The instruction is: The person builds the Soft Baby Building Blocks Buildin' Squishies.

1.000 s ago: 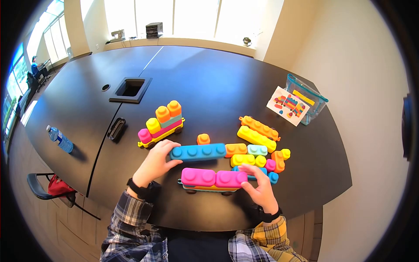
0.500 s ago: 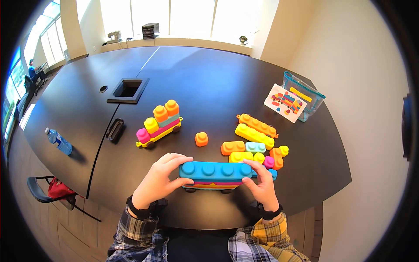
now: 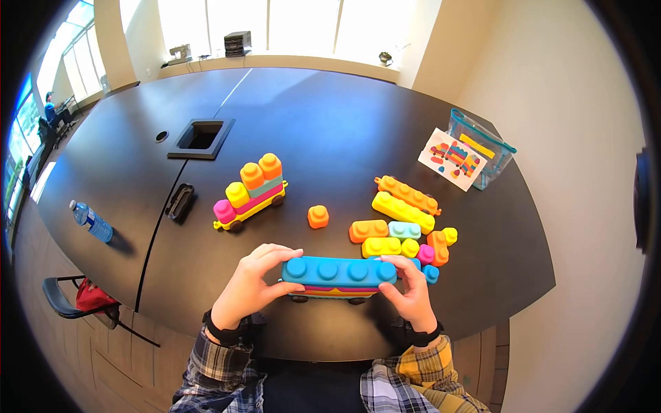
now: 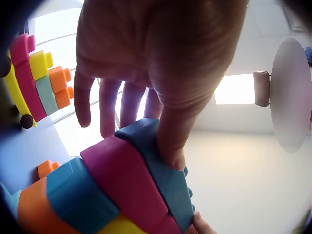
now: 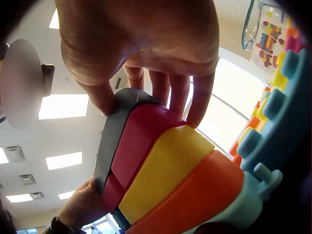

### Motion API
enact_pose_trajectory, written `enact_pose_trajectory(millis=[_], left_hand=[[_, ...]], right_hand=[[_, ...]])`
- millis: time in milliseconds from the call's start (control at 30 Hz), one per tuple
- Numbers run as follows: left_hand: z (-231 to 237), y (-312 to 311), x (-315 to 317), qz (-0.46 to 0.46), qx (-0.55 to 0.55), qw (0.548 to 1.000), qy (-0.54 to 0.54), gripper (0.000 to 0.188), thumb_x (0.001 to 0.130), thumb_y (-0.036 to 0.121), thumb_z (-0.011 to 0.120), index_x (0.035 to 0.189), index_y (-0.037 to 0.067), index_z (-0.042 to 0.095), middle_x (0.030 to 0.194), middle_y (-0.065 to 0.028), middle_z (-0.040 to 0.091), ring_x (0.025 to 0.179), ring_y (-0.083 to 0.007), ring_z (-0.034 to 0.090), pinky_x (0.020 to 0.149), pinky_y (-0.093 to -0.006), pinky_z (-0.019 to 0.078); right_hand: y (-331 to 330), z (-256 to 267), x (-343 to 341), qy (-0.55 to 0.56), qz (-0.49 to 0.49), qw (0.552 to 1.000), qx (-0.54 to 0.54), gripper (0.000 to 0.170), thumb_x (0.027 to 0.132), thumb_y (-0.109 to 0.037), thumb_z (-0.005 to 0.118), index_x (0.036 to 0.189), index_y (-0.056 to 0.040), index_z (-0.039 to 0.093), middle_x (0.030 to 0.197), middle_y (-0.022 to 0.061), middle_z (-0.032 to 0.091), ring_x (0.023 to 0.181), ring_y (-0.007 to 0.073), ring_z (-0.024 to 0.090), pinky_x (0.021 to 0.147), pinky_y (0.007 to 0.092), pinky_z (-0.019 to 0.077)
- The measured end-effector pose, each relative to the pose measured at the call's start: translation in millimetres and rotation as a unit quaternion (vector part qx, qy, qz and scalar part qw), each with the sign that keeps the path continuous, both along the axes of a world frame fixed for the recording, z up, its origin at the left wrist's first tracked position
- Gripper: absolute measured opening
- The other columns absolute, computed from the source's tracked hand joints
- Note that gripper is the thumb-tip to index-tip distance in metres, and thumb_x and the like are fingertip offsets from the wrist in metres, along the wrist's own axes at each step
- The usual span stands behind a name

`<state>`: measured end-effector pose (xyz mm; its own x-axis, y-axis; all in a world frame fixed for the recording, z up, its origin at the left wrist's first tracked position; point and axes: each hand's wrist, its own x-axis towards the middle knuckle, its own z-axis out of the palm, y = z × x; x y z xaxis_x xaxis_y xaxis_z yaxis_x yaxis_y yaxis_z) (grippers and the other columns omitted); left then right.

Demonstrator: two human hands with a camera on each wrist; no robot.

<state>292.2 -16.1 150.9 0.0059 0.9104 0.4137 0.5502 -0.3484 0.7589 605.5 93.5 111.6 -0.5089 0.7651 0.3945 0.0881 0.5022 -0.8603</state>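
Observation:
A long blue building block (image 3: pixel 339 272) with a row of studs lies along the top of a wheeled toy train car (image 3: pixel 330 294). My left hand (image 3: pixel 255 283) pinches the block's left end, thumb on the near side and fingers behind. At the other end, my right hand (image 3: pixel 411 292) grips it the same way. Beneath the blue block, the right wrist view shows a pink block (image 5: pixel 146 131), a yellow block (image 5: pixel 168 163), an orange block (image 5: pixel 200 190) and a pale teal wheeled base (image 5: pixel 243 209). Blue and pink meet closely along their length.
Another built car (image 3: pixel 251 193) stands to the left, and a single orange block (image 3: pixel 318 217) lies midway. Loose blocks, including a long yellow one (image 3: pixel 403 213), sit at right near an orange wheeled base (image 3: pixel 407 195). Farther back are a picture card (image 3: pixel 452 159) and clear bag (image 3: pixel 492 172); a water bottle (image 3: pixel 91 221) stands left.
The blue block has moved right and toward me, over the pink blocks, carried by my left hand. My right hand has shifted from the pink block's end to the blue block's end.

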Motion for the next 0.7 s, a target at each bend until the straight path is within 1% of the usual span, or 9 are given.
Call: enact_pose_trajectory(millis=[267, 367, 400, 433, 467, 533, 567, 600, 700], left_hand=[[-5.0, -1.4, 0.7, 0.016, -0.002, 1.0, 0.02, 0.058, 0.074, 0.019, 0.094, 0.127, 0.007, 0.074, 0.124, -0.0088, 0.074, 0.125, -0.0318, 0.061, 0.108, -0.0442, 0.051], [4.7, 5.2, -8.1, -0.004, 0.007, 0.998, 0.06, 0.058, 0.075, 0.025, 0.093, 0.125, 0.006, 0.074, 0.132, -0.0093, 0.072, 0.13, -0.0337, 0.061, 0.11, -0.0447, 0.0492], [8.0, 10.0, -17.0, -0.049, 0.009, 0.998, 0.044, 0.053, 0.08, 0.026, 0.089, 0.126, 0.006, 0.073, 0.136, -0.0102, 0.069, 0.131, -0.0341, 0.06, 0.11, -0.0441, 0.0487], [10.8, 16.2, -24.7, -0.093, 0.011, 0.995, 0.028, 0.05, 0.085, 0.028, 0.086, 0.127, 0.006, 0.073, 0.14, -0.0111, 0.067, 0.133, -0.0344, 0.059, 0.111, -0.0435, 0.0481], [5.7, 29.3, -30.9, -0.092, 0.028, 0.995, 0.033, 0.045, 0.092, 0.028, 0.079, 0.131, 0.006, 0.07, 0.144, -0.0113, 0.064, 0.133, -0.031, 0.06, 0.11, -0.0411, 0.0482], [3.5, 57.1, -30.0, -0.066, -0.029, 0.997, 0.003, 0.043, 0.094, 0.024, 0.077, 0.133, 0.006, 0.069, 0.142, -0.0107, 0.065, 0.133, -0.0271, 0.06, 0.108, -0.0391, 0.0493], [9.5, 68.3, -24.6, -0.032, -0.122, 0.992, 0.004, 0.046, 0.094, 0.023, 0.079, 0.135, 0.006, 0.066, 0.139, -0.0102, 0.065, 0.129, -0.0233, 0.061, 0.105, -0.0368, 0.0502], [4.3, 79.4, -22.3, -0.033, -0.121, 0.992, 0.005, 0.046, 0.094, 0.023, 0.079, 0.135, 0.006, 0.066, 0.139, -0.0102, 0.065, 0.129, -0.0233, 0.061, 0.105, -0.0368, 0.0502], [-44.5, 125.6, -25.0, -0.037, -0.078, 0.993, 0.081, 0.05, 0.093, 0.022, 0.08, 0.138, 0.007, 0.064, 0.135, -0.011, 0.066, 0.124, -0.0265, 0.064, 0.103, -0.0389, 0.052]], right_hand=[[0.3, 1.1, 0.2, -0.007, -0.004, 1.0, 0.008, 0.049, 0.088, -0.015, 0.083, 0.134, -0.006, 0.068, 0.129, 0.0113, 0.074, 0.118, 0.0255, 0.07, 0.099, 0.036, 0.0531], [0.9, -0.4, 1.2, -0.003, -0.009, 1.0, 0.006, 0.049, 0.089, -0.016, 0.083, 0.134, -0.0061, 0.068, 0.129, 0.0108, 0.074, 0.117, 0.0252, 0.07, 0.099, 0.0359, 0.0529], [1.0, -1.6, 1.8, -0.003, -0.011, 1.0, 0.009, 0.049, 0.088, -0.016, 0.083, 0.134, -0.0061, 0.068, 0.129, 0.0106, 0.074, 0.117, 0.0251, 0.07, 0.099, 0.0358, 0.0527], [1.2, -1.8, 2.4, -0.003, -0.014, 1.0, 0.012, 0.049, 0.088, -0.016, 0.083, 0.134, -0.0062, 0.068, 0.129, 0.0104, 0.074, 0.117, 0.0249, 0.07, 0.099, 0.0357, 0.0526], [1.1, 0.0, 2.3, -0.002, -0.015, 1.0, 0.013, 0.049, 0.088, -0.016, 0.083, 0.134, -0.0062, 0.068, 0.129, 0.0104, 0.074, 0.117, 0.0249, 0.07, 0.099, 0.0357, 0.0526], [-1.5, 3.5, 1.5, -0.012, -0.016, 1.0, 0.009, 0.049, 0.088, -0.015, 0.083, 0.134, -0.006, 0.068, 0.128, 0.0105, 0.074, 0.117, 0.0247, 0.07, 0.1, 0.0357, 0.0523], [-1.8, 2.6, 1.5, -0.012, -0.017, 1.0, 0.01, 0.049, 0.088, -0.015, 0.083, 0.134, -0.006, 0.068, 0.128, 0.0105, 0.074, 0.117, 0.0247, 0.07, 0.1, 0.0357, 0.0523], [-1.3, 0.4, 1.5, -0.007, -0.017, 1.0, 0.007, 0.049, 0.089, -0.015, 0.083, 0.134, -0.0058, 0.068, 0.128, 0.0107, 0.074, 0.117, 0.0246, 0.07, 0.1, 0.0359, 0.0524], [-1.0, 0.2, 0.9, 0.0, -0.017, 1.0, 0.009, 0.049, 0.089, -0.015, 0.083, 0.134, -0.0055, 0.067, 0.129, 0.0112, 0.074, 0.117, 0.0244, 0.07, 0.1, 0.036, 0.0524]])
